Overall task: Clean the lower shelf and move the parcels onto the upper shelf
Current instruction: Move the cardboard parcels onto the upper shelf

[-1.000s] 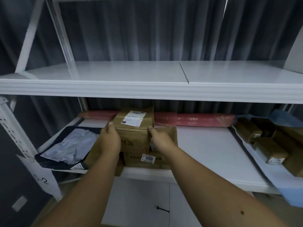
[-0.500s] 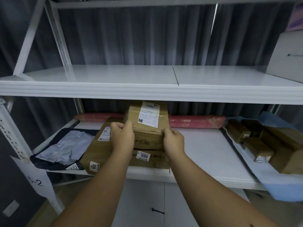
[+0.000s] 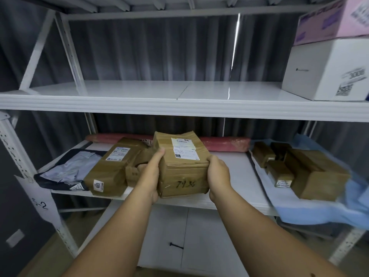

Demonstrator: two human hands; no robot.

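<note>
A brown taped cardboard parcel with a white label and handwritten digits is held clear of the lower shelf, tilted toward me. My left hand grips its left side and my right hand grips its right side. Left of it on the lower shelf lie a larger brown parcel tagged 1003, a smaller box behind my left hand, and a grey-and-black plastic mailer. The white upper shelf above is bare across its left and middle.
A red wrapped roll lies along the back of the lower shelf. Several brown parcels sit on a blue cloth at the right. A white box with a pink box on top stands at the upper shelf's right end.
Both hands have lifted the labelled parcel off the stack and drawn it toward me. The view has tilted upward, bringing the boxes on the upper shelf into sight.
</note>
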